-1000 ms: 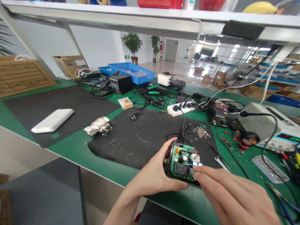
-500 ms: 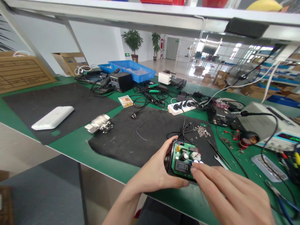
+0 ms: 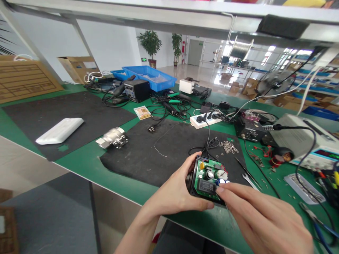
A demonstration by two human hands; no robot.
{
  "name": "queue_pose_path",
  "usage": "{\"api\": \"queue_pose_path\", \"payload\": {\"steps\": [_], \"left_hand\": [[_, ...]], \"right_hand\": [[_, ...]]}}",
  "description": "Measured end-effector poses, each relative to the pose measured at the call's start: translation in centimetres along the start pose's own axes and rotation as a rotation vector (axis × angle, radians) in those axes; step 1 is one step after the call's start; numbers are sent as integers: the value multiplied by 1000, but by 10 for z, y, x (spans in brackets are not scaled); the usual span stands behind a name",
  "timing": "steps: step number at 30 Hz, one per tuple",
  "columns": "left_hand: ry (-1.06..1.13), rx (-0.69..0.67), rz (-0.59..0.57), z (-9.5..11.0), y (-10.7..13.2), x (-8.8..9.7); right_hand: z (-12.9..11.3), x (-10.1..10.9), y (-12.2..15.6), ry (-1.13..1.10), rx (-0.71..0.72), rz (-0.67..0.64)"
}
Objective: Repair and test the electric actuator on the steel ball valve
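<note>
Clasps the black housing point(image 3: 190, 184) in the left hand point(image 3: 173, 194), thumb along the near edge, fingers curled over. Sets the bunched fingertips of the right hand point(image 3: 265, 222) on the green circuit board point(image 3: 207, 177) inside.

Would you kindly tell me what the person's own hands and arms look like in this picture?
Both the left hand and the right hand are bare: no gloves, rings or wristband show. The left forearm is uncovered down to the picture's edge, with no sleeve or watch.
</note>
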State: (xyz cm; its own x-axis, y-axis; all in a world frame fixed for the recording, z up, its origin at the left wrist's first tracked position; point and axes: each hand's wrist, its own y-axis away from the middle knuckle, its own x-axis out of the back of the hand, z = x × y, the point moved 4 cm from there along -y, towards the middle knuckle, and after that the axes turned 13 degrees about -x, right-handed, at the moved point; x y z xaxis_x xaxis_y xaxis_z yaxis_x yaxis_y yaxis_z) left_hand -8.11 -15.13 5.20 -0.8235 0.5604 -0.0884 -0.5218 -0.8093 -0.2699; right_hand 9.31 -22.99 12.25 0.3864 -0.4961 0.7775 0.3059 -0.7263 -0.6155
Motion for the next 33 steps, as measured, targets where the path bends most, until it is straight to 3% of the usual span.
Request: {"api": "queue_pose_path", "payload": {"steps": [11, 18, 23, 33], "left_hand": [[21, 3, 10, -1, 1, 0], [24, 8, 9, 0, 0, 0], [31, -7, -4, 0, 1, -1], [-26, -11, -6, -4, 3, 3]], "right_hand": [[-6, 1, 7, -1, 25, -11], [-3, -2, 7, -61, -82, 45], [2, 0, -4, -129, -255, 33], [37, -17, -42, -592, -649, -230]]}}
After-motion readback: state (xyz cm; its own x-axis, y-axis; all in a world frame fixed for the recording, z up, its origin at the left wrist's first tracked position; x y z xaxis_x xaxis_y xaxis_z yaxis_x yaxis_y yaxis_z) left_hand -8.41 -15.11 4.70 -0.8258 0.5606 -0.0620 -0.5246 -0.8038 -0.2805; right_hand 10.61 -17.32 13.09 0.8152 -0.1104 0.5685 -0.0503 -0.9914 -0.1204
